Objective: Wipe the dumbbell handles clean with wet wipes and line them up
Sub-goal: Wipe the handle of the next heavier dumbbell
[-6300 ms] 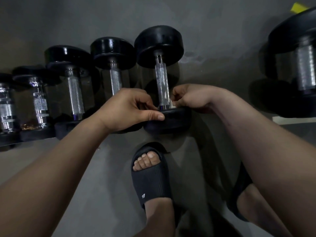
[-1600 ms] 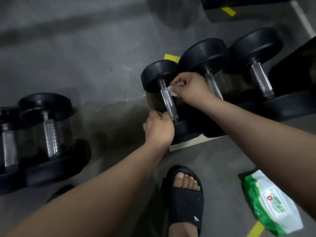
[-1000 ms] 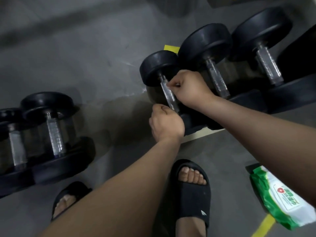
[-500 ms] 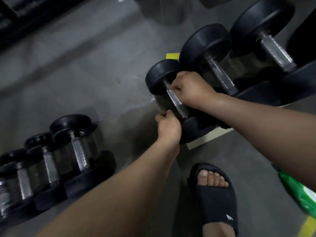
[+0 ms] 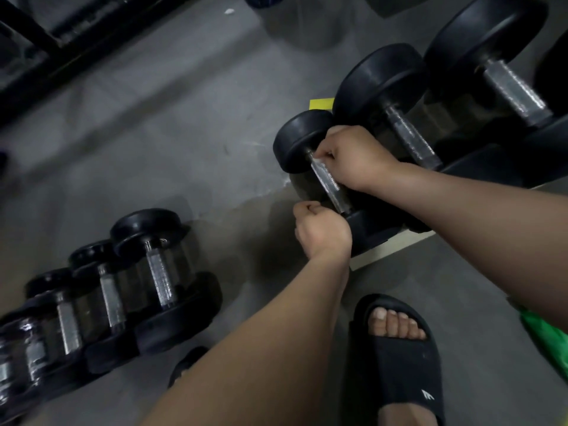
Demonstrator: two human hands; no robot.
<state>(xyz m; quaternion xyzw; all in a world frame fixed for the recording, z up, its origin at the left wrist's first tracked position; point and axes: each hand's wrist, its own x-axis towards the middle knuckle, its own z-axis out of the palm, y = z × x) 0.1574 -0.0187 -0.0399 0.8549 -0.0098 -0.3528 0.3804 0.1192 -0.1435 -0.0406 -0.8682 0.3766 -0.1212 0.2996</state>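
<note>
Moved over from the left row of dumbbells (image 5: 144, 229) to the small dumbbell (image 5: 302, 142), which lies on the floor (image 5: 184, 149), leftmost of the right group. We see the right hand (image 5: 353, 155) fingers curled round its handle (image 5: 327, 186) at the far end. Left hand (image 5: 322, 232) fingers are curled by the near head; we cannot tell what they grip.

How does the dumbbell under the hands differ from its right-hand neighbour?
The held dumbbell has smaller heads than the neighbour. The right hand grips the held dumbbell's handle; the neighbour's handle is untouched. Both have black round heads and knurled metal handles, lying side by side.
</note>
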